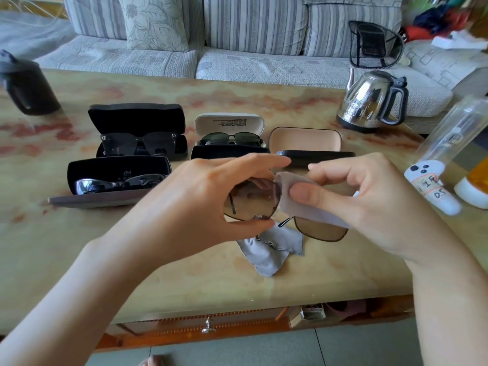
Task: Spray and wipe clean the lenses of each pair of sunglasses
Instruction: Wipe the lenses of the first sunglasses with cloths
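Grey cloth (314, 213), pinched by right hand (369, 204), covers sunglasses (250, 202) the left hand (190, 204) grips.

At centre frame I see the left hand (200, 196) gripping brown-tinted sunglasses (250, 204) by the rim of one lens, above the table (132, 247). The right hand (369, 202) pinches a grey cloth (314, 212) against that lens, thumb on the near side. More grey fabric shows just below the glasses. Behind the hands I count three open cases (136, 116) with glasses inside. A fourth case (305, 138), right of centre, shows its tan lining. A steel kettle (369, 101) stands at upper right.
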Tool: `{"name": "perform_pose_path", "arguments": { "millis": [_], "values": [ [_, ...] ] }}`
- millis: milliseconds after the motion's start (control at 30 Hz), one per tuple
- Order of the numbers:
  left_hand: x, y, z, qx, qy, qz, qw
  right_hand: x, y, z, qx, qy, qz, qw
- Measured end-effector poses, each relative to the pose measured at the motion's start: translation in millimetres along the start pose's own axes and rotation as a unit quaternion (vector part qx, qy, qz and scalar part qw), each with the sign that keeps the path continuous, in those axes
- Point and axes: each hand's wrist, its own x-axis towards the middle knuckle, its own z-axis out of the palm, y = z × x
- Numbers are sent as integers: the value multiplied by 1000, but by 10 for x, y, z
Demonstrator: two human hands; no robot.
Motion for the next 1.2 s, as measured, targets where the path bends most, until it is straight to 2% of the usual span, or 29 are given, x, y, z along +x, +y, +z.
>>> {"name": "perform_pose_path", "arguments": {
  "millis": [267,433,667,800,1067,1200],
  "values": [
    [-3,-53,-64,-4,34,8,999,-77,131,-188,76,9,40,996],
    [6,-54,-84,-15,50,-2,999,-111,142,-231,98,27,26,994],
    [-4,-52,-91,-97,55,-47,993,-84,224,-199,161,62,-3,985],
    [3,-101,-79,-118,53,-75,989,-63,230,-162,152,59,-14,986],
    [1,-289,-107,-218,74,-120,966,-48,210,-178,233,136,-15,963],
    [-15,-377,-106,-257,75,-134,954,-54,250,-222,238,144,-3,961]
  ]
}}
